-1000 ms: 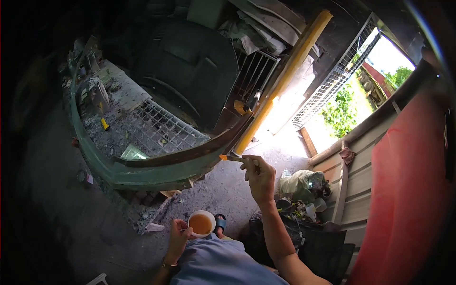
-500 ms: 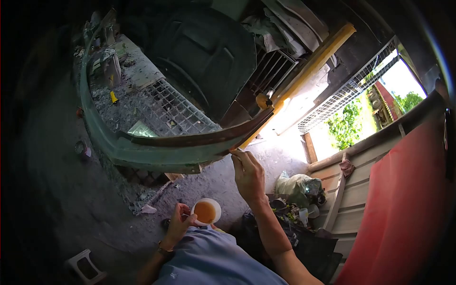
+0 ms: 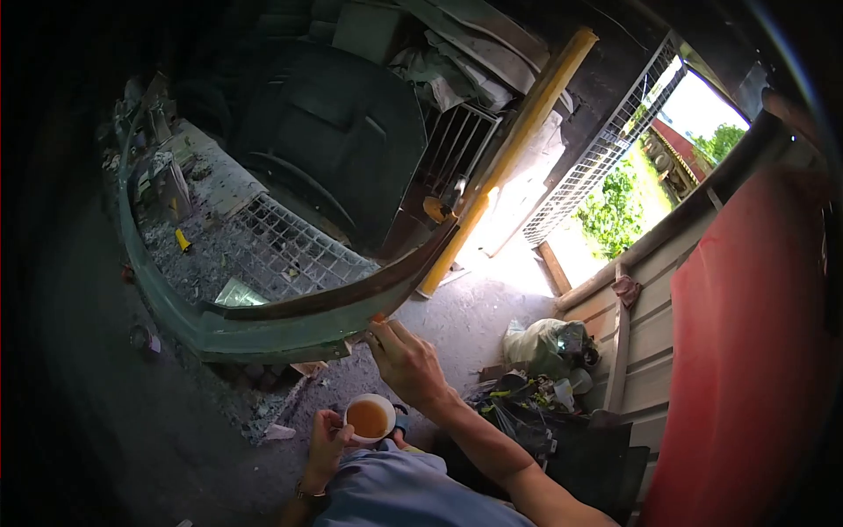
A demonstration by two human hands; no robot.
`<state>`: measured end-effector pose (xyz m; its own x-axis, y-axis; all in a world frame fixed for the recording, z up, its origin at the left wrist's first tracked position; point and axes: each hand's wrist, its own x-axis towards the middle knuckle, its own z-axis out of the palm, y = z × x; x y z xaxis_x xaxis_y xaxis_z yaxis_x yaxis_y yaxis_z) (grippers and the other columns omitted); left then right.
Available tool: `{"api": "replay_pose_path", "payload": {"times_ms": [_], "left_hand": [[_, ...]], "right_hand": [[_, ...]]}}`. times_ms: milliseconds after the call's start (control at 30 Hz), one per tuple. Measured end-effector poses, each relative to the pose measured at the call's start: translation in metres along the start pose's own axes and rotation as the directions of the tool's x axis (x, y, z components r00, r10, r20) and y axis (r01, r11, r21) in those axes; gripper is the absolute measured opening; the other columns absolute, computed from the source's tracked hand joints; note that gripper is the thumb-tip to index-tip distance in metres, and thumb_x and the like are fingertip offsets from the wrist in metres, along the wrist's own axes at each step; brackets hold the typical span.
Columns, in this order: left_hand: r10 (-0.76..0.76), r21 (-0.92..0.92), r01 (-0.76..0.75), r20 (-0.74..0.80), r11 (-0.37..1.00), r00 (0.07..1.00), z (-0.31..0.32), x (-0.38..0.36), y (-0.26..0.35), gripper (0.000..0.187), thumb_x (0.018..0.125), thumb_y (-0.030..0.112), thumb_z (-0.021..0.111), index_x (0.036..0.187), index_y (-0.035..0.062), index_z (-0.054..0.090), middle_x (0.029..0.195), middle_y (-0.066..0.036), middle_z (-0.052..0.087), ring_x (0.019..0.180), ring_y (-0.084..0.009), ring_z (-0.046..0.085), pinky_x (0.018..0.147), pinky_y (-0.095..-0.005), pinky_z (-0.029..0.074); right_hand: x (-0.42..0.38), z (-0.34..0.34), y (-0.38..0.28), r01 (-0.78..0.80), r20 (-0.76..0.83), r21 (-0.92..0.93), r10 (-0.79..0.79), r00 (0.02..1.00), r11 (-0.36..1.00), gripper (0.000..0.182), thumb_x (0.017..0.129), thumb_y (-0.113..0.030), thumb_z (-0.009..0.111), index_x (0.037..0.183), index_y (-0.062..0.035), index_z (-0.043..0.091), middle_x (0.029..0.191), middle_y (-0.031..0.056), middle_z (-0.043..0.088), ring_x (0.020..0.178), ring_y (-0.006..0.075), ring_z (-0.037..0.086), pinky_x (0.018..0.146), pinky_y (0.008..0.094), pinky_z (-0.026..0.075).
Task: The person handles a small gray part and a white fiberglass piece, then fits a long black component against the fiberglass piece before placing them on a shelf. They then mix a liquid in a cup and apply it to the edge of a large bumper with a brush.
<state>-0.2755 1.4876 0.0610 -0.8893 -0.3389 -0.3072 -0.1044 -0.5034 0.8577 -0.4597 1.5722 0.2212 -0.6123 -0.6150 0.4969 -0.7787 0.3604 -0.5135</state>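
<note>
A long curved greenish panel [image 3: 263, 336], with a brown upper edge, stretches from the far left to the centre. My right hand [image 3: 408, 360] is at its lower edge near the right end, fingers pinched together. An orange patch shows at the fingertips; what they hold is too small to make out. Lower down, my left hand [image 3: 327, 446] grips the rim of a white cup [image 3: 370, 418] with orange-brown liquid inside, level in front of my shirt.
Behind the panel are a metal grid [image 3: 299, 250], a dark hood-like part [image 3: 325, 140] and a yellow post [image 3: 518, 149]. A red panel [image 3: 746, 351] stands at the right. A pale bag [image 3: 540, 345] and clutter lie on the floor.
My right hand has moved left and down along the panel's lower edge. The view has shifted, and the left hand with the cup sits slightly lower and further left.
</note>
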Motion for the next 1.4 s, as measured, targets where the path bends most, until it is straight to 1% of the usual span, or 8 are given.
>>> {"api": "replay_pose_path", "payload": {"times_ms": [100, 200, 267, 400, 800, 1200, 1267, 1400], "left_hand": [[-0.007, -0.033, 0.007, -0.002, 0.999, 1.000, 0.004, 0.003, 0.008, 0.037, 0.084, 0.012, 0.063, 0.106, 0.0030, 0.036, 0.099, -0.009, 0.042, 0.085, -0.0146, 0.055, 0.066, -0.0299, 0.059], [-0.015, 0.001, 0.015, -0.012, 1.000, 1.000, 0.004, 0.006, 0.006, 0.038, 0.084, 0.013, 0.064, 0.107, 0.0036, 0.036, 0.100, -0.009, 0.042, 0.085, -0.0148, 0.055, 0.067, -0.0304, 0.059], [-0.033, -0.010, 0.033, -0.014, 0.999, 0.999, 0.006, 0.008, 0.007, 0.039, 0.084, 0.013, 0.065, 0.108, 0.0038, 0.035, 0.100, -0.009, 0.042, 0.086, -0.0155, 0.055, 0.068, -0.0310, 0.059], [-0.043, 0.016, 0.044, -0.024, 0.999, 0.999, 0.018, 0.009, 0.006, 0.038, 0.084, 0.012, 0.064, 0.108, 0.0036, 0.036, 0.100, -0.009, 0.043, 0.085, -0.0160, 0.056, 0.068, -0.0312, 0.059], [-0.040, -0.001, 0.040, -0.025, 0.999, 0.999, 0.029, 0.008, -0.004, 0.037, 0.083, 0.011, 0.064, 0.106, 0.0016, 0.036, 0.098, -0.010, 0.044, 0.083, -0.0165, 0.057, 0.066, -0.0313, 0.059], [-0.026, 0.026, 0.028, -0.079, 0.999, 0.997, 0.028, 0.005, 0.007, 0.037, 0.085, 0.015, 0.065, 0.107, 0.0018, 0.037, 0.098, -0.009, 0.046, 0.084, -0.0143, 0.057, 0.067, -0.0292, 0.058], [-0.020, 0.016, 0.021, -0.087, 1.000, 0.996, 0.029, 0.004, 0.007, 0.038, 0.085, 0.016, 0.066, 0.107, 0.0020, 0.037, 0.098, -0.009, 0.046, 0.084, -0.0138, 0.057, 0.068, -0.0287, 0.058], [0.030, 0.007, -0.029, -0.051, 1.000, 0.998, 0.025, -0.001, -0.001, 0.039, 0.085, 0.017, 0.067, 0.106, 0.0007, 0.038, 0.097, -0.009, 0.046, 0.083, -0.0131, 0.058, 0.070, -0.0277, 0.058]], "right_hand": [[-0.006, -0.015, 0.018, -0.130, 0.039, 0.393, 0.125, 0.991, 0.910, 0.014, 0.085, -0.005, 0.063, 0.099, -0.0024, 0.064, 0.083, 0.0106, 0.064, 0.065, 0.0181, 0.062, 0.055, 0.0295, 0.049], [-0.009, -0.048, 0.037, -0.243, -0.026, 0.404, 0.277, 0.961, 0.882, 0.015, 0.084, 0.000, 0.064, 0.098, -0.0011, 0.065, 0.083, 0.0091, 0.065, 0.066, 0.0107, 0.059, 0.055, 0.0237, 0.047], [-0.002, -0.068, 0.046, -0.104, -0.263, 0.297, 0.186, 0.947, 0.949, 0.016, 0.081, -0.001, 0.068, 0.097, -0.0015, 0.065, 0.079, 0.0087, 0.061, 0.064, 0.0115, 0.056, 0.053, 0.0252, 0.045], [0.014, -0.080, 0.057, -0.020, -0.388, -0.008, 0.016, 0.922, 1.000, 0.022, 0.079, 0.002, 0.067, 0.101, -0.0023, 0.062, 0.089, 0.0092, 0.058, 0.070, 0.0208, 0.062, 0.056, 0.0298, 0.050], [0.002, -0.042, 0.046, 0.124, -0.153, -0.138, -0.145, 0.978, 0.983, 0.034, 0.073, 0.000, 0.068, 0.106, -0.0010, 0.059, 0.098, 0.0083, 0.056, 0.085, 0.0217, 0.062, 0.060, 0.0316, 0.054], [-0.019, -0.048, 0.047, -0.108, -0.130, 0.463, 0.188, 0.973, 0.880, 0.018, 0.083, 0.003, 0.065, 0.100, -0.0019, 0.065, 0.090, 0.0077, 0.062, 0.074, 0.0109, 0.059, 0.058, 0.0221, 0.046], [-0.020, -0.046, 0.044, -0.320, 0.066, 0.701, 0.389, 0.919, 0.637, 0.013, 0.087, 0.000, 0.061, 0.100, 0.0001, 0.065, 0.086, 0.0042, 0.061, 0.068, 0.0075, 0.053, 0.057, 0.0194, 0.042], [-0.024, -0.036, 0.045, -0.389, 0.235, 0.848, 0.402, 0.885, 0.359, 0.015, 0.090, -0.007, 0.057, 0.101, 0.0027, 0.062, 0.084, 0.0071, 0.061, 0.061, 0.0059, 0.050, 0.051, 0.0193, 0.039]]}}
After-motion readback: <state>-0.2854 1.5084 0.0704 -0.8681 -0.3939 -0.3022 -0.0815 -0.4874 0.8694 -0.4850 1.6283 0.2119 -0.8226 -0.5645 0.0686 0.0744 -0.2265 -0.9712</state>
